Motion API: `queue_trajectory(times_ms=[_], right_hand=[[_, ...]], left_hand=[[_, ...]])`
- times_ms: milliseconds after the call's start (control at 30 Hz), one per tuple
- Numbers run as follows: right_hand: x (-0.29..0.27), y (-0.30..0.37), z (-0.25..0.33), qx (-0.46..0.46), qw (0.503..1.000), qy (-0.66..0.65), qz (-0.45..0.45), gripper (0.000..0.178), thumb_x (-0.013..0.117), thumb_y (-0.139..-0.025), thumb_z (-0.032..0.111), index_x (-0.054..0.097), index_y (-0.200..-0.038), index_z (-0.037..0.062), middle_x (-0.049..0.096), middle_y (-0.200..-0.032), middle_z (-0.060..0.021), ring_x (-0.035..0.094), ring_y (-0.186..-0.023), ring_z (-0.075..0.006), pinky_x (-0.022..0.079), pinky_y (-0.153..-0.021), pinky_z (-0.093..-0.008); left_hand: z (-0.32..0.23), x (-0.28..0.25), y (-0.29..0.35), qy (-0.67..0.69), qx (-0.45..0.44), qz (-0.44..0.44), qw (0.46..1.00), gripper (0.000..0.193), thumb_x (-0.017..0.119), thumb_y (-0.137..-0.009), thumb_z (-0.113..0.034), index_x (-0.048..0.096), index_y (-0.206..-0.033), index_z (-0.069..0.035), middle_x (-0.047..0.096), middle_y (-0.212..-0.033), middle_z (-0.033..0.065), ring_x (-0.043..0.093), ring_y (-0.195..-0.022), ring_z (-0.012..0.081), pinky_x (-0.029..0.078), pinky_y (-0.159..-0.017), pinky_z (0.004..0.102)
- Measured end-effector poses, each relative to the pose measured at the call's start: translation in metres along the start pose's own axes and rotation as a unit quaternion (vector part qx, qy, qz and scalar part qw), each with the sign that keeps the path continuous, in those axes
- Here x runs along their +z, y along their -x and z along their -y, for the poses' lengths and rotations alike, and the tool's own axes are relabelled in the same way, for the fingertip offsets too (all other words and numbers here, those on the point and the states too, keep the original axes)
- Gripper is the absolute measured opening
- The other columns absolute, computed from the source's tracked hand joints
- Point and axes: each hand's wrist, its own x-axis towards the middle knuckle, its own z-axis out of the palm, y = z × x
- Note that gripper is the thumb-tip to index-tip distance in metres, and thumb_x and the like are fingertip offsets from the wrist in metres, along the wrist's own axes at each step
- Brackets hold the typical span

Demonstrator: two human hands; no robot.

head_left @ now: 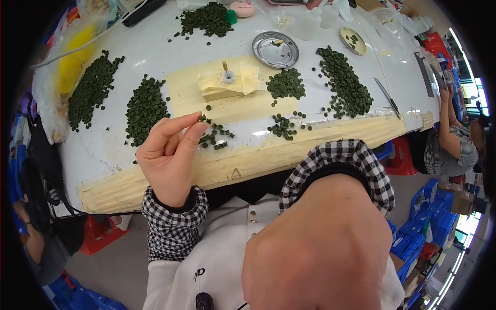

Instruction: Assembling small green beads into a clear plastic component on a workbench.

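Note:
My left hand (pixel 168 150) is raised over the near edge of the table, thumb and forefinger pinched together. A small dark green part (pixel 205 119) shows at its fingertips. Just beyond them lies a small scatter of green parts (pixel 217 137). My right hand (pixel 320 248) looms large, close to the camera; its fingers are hidden, so what it holds cannot be told. Past the hands, a block wrapped in yellowish tape (pixel 219 92) carries a small whitish holder (pixel 228 77) with a thin upright pin (pixel 225 66).
Heaps of small green parts lie left (pixel 147 106), far left (pixel 93 93), at the back (pixel 206 19) and right (pixel 343 85). A round metal lid (pixel 275 50), a shallow dish (pixel 353 41) and a dark pen-like tool (pixel 387 98) are on the table. Other people sit at both sides.

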Motion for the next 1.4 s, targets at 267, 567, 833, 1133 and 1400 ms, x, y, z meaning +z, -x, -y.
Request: queue_trajectory(times_ms=[267, 567, 833, 1133, 1400], right_hand=[[-0.005, 0.018, -0.002, -0.015, 0.999, -0.045, -0.024, 0.008, 0.058, -0.086, 0.003, 0.061, -0.092, -0.0016, 0.06, -0.078, -0.0115, 0.056, -0.066, -0.0245, 0.045, -0.061, -0.0315], [-0.005, 0.024, -0.006, -0.028, 0.997, -0.057, -0.03, 0.01, 0.057, -0.087, 0.004, 0.061, -0.094, -0.0022, 0.06, -0.078, -0.0117, 0.054, -0.064, -0.0239, 0.045, -0.059, -0.031], [-0.001, 0.028, -0.004, -0.031, 0.996, -0.069, -0.04, 0.011, 0.056, -0.088, 0.005, 0.06, -0.095, -0.0027, 0.059, -0.077, -0.0119, 0.053, -0.062, -0.0233, 0.044, -0.058, -0.0306], [-0.003, 0.026, -0.008, -0.032, 0.996, -0.074, -0.034, 0.013, 0.055, -0.089, 0.007, 0.059, -0.096, -0.0033, 0.059, -0.077, -0.0122, 0.052, -0.059, -0.0227, 0.044, -0.056, -0.03], [-0.004, 0.027, -0.006, -0.035, 0.996, -0.076, -0.032, 0.014, 0.055, -0.09, 0.008, 0.059, -0.097, -0.0039, 0.059, -0.076, -0.0124, 0.051, -0.057, -0.0221, 0.043, -0.055, -0.0296]], left_hand=[[-0.001, -0.001, -0.001, 0.004, 0.001, -0.007, 1.0, 0.021, 0.075, -0.076, 0.003, 0.071, -0.096, 0.0, 0.034, -0.065, -0.0076, 0.028, -0.055, 0.0009, 0.024, -0.052, 0.018], [0.004, -0.002, -0.001, 0.01, 0.008, -0.004, 1.0, 0.021, 0.075, -0.076, 0.003, 0.071, -0.096, 0.0, 0.036, -0.066, -0.008, 0.027, -0.055, 0.0006, 0.023, -0.052, 0.0177], [0.004, -0.002, 0.001, 0.013, 0.012, -0.001, 1.0, 0.02, 0.074, -0.076, 0.003, 0.071, -0.096, 0.0, 0.037, -0.066, -0.0077, 0.027, -0.055, 0.0004, 0.024, -0.052, 0.0172], [0.002, -0.002, 0.001, 0.015, -0.007, -0.007, 1.0, 0.02, 0.073, -0.077, 0.004, 0.071, -0.096, 0.001, 0.037, -0.065, -0.0079, 0.028, -0.055, 0.0001, 0.024, -0.053, 0.0169], [0.007, -0.003, 0.0, 0.014, 0.003, -0.011, 1.0, 0.021, 0.074, -0.076, 0.004, 0.071, -0.097, 0.001, 0.037, -0.065, -0.0081, 0.027, -0.056, -0.0002, 0.024, -0.053, 0.0168]])
